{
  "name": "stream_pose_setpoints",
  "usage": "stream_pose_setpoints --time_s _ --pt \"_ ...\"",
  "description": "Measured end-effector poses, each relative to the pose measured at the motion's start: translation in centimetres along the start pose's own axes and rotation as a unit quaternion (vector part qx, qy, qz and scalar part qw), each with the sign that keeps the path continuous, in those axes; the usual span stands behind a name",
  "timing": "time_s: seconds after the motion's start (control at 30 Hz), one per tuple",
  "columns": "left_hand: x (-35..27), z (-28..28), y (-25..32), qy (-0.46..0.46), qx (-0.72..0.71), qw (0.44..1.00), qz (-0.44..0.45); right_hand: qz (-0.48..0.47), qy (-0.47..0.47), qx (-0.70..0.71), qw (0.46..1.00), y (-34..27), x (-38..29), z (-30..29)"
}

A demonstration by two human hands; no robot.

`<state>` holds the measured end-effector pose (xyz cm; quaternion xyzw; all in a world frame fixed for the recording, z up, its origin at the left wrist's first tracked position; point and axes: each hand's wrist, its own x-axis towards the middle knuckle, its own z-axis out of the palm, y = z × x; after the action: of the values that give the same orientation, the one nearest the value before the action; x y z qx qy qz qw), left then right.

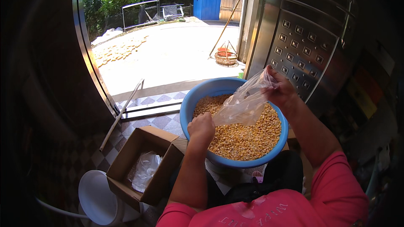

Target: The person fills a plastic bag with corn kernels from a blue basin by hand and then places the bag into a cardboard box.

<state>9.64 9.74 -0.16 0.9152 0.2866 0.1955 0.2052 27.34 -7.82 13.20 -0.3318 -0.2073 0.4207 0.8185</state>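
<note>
A clear plastic bag point(243, 104) is stretched at a slant between my two hands, above a large blue plastic basin point(186, 113). Dried corn kernels point(243, 145) fill much of the basin. My left hand point(202, 127) grips the bag's lower left end near the basin's left rim. Higher up and to the right, my right hand point(280, 86) pinches the other end. The bag looks flat, with no kernels visible inside it.
A cardboard box point(126, 160) holding clear plastic bags point(145, 170) stands left of the basin. Beside it is a white bucket point(98, 195). A pole point(121, 115) leans by the doorway. The metal door point(296, 50) stands at right; outside sits a wicker basket point(226, 58).
</note>
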Motion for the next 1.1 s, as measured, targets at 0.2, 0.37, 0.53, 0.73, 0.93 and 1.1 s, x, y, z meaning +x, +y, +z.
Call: stream_pose_setpoints --time_s 0.2,0.37,0.53,0.73,0.93,1.1 --pt "1.0 -0.3 -1.3 0.2 -0.389 0.895 0.083 -0.025 -0.042 -0.243 0.969 2.2 -1.2 3.2" --pt "-1.0 -1.7 2.7 0.21 -0.416 0.866 0.182 -0.008 -0.065 -0.36 0.931 4.9 -1.8 4.8" --pt "-1.5 -1.1 3.0 0.247 -0.227 0.929 0.156 0.034 -0.141 -0.444 0.884 7.1 -2.0 6.1" --pt "0.7 -1.6 -1.6 0.262 -0.354 0.893 0.093 -0.068 -0.16 -0.778 0.604 4.4 -2.3 5.8" --pt "0.0 -2.7 -0.8 -0.035 -0.642 0.765 -0.045 -0.116 0.016 -0.884 0.453 2.0 -0.7 0.9" --pt "1.0 -1.2 -1.9 -0.006 -0.627 0.776 -0.068 -0.042 0.055 -0.921 0.383 1.0 -0.1 -2.7"
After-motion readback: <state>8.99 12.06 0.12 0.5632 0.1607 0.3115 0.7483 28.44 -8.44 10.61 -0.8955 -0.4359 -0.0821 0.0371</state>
